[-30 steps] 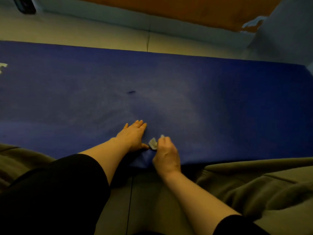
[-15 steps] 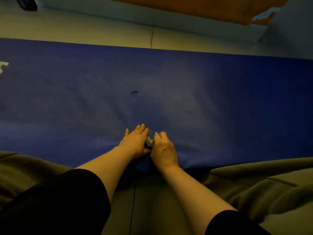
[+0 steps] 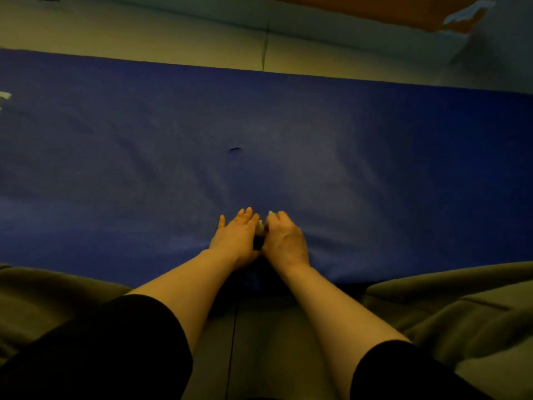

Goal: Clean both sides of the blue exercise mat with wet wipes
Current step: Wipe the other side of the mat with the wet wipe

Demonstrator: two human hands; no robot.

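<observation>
A person leans over a blue exercise mat (image 3: 375,157) that lies flat across a pale tiled floor (image 3: 173,33), spanning the view from 9 o'clock to 3 o'clock, both hands set side by side on its near edge just below the centre of the frame. The left hand (image 3: 238,241) rests palm down on the mat, its fingers (image 3: 245,215) straight and held close together, pointing toward 12 o'clock, with the little finger set slightly apart. The right hand (image 3: 284,242), just beside it and touching at the thumb side, has its fingers curled down over a small pale wet wipe (image 3: 261,228), of which only a sliver shows in the gap between the two hands; in the dim light it appears to be pinched against the mat, though the exact grip cannot be made out. A short dark mark (image 3: 235,149) sits on the mat toward 12 o'clock from the hands, well apart from them, and a pale printed patch (image 3: 4,96) shows at the 9 o'clock edge. Black sleeves (image 3: 115,347) cover both upper forearms at 6 o'clock, and olive-coloured fabric (image 3: 447,307) lies bunched along the mat's near edge at 4 and 8 o'clock. An orange surface (image 3: 375,7) runs along the wall at 1 o'clock.
</observation>
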